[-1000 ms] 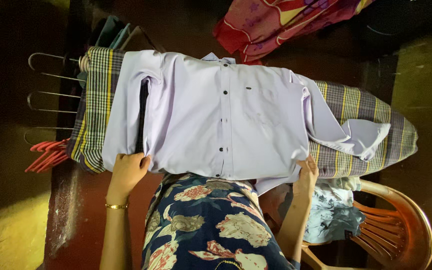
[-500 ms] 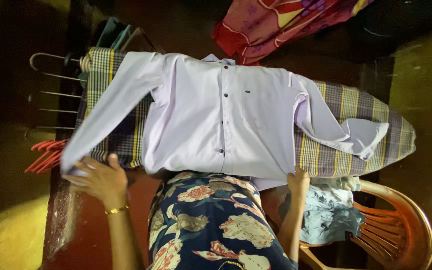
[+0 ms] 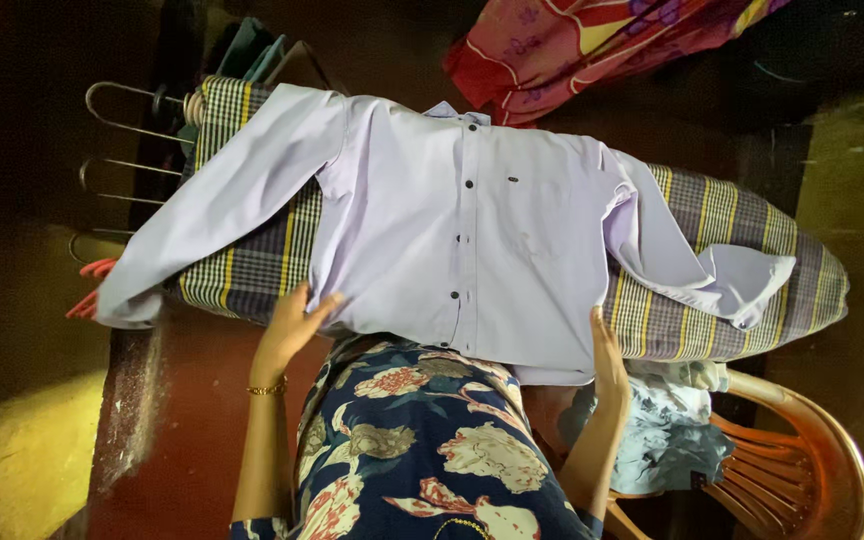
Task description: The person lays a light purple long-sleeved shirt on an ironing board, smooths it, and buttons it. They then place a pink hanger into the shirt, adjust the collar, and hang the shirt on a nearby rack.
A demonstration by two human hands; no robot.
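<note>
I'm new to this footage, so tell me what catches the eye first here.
A pale lilac button-up shirt lies spread face up across a plaid-covered board in the middle. The left hand and right hand press its near hem. A bright red patterned cloth lies at the top, wire hangers at far left, an orange plastic chair at lower right.

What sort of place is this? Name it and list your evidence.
Probably a home ironing corner: a lilac shirt spread over a plaid-covered board, wire hangers beside it, and a plastic chair holding clothes.
</note>
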